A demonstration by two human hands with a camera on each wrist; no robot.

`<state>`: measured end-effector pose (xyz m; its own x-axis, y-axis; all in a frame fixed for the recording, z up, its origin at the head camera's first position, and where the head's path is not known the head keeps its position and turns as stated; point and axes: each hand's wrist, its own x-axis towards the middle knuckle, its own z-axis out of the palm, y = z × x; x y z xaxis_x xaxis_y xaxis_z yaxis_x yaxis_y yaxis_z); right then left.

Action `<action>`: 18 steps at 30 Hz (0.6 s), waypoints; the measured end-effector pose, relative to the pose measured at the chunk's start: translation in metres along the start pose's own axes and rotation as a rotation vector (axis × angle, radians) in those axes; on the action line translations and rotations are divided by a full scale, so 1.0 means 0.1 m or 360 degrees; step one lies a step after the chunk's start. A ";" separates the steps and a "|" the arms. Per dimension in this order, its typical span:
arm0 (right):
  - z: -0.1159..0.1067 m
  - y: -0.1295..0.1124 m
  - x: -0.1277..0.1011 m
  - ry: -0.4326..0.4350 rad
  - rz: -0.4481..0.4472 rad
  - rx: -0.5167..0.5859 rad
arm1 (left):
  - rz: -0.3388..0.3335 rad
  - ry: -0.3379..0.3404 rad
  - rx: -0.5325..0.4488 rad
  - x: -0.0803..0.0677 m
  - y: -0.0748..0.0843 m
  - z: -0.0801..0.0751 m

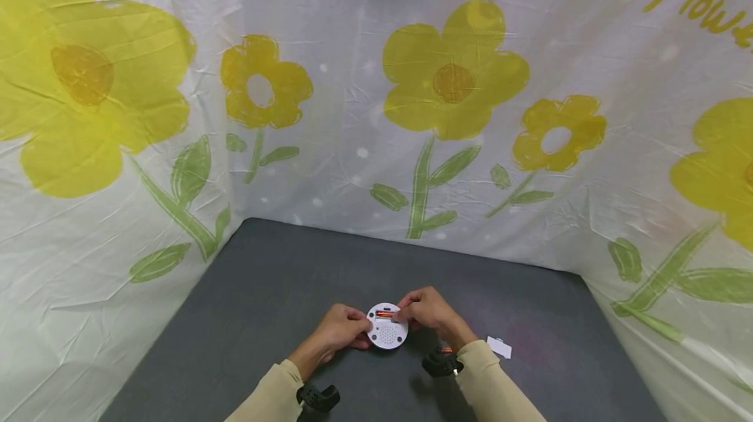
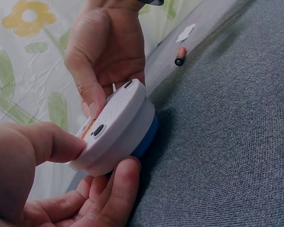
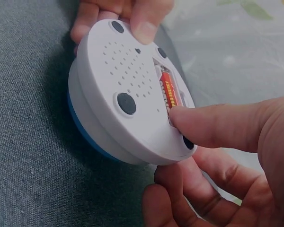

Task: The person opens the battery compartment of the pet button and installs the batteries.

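A round white battery-powered device [image 1: 388,337] with a blue far side is held tilted above the dark tabletop, its underside showing black feet, a cluster of small holes and an uncovered battery compartment. One red battery [image 3: 169,90] lies in that compartment. My left hand [image 1: 344,327] pinches the device's rim, thumb on the underside and fingers beneath, as the left wrist view shows. On the other side, my right hand [image 1: 432,311] presses its thumb [image 3: 217,124] on the end of the battery, with its fingers curled under the device's edge.
A second battery [image 2: 180,56] lies on the dark tabletop [image 1: 282,278] near the right wrist. Farther right is a small white cover [image 1: 499,347]. A curtain with yellow flowers [image 1: 453,82] hangs behind and beside the table.
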<state>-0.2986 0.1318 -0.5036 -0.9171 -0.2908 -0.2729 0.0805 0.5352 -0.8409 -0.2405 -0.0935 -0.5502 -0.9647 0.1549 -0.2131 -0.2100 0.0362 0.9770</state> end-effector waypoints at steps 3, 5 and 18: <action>0.01 0.00 0.00 0.0004 0.0003 0.0006 | 0.0005 0.0007 0.0006 -0.01 0.00 0.00; 0.01 0.00 0.00 -0.0003 0.0006 0.0015 | 0.0008 0.0007 0.0010 -0.01 0.00 0.00; -0.07 -0.04 -0.05 -0.0069 -0.0067 -0.0020 | -0.0020 -0.0004 -0.0017 0.01 0.00 -0.01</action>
<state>-0.2972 0.1371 -0.4958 -0.9018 -0.3470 -0.2577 0.0373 0.5316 -0.8461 -0.2415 -0.0942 -0.5503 -0.9616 0.1569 -0.2254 -0.2239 0.0277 0.9742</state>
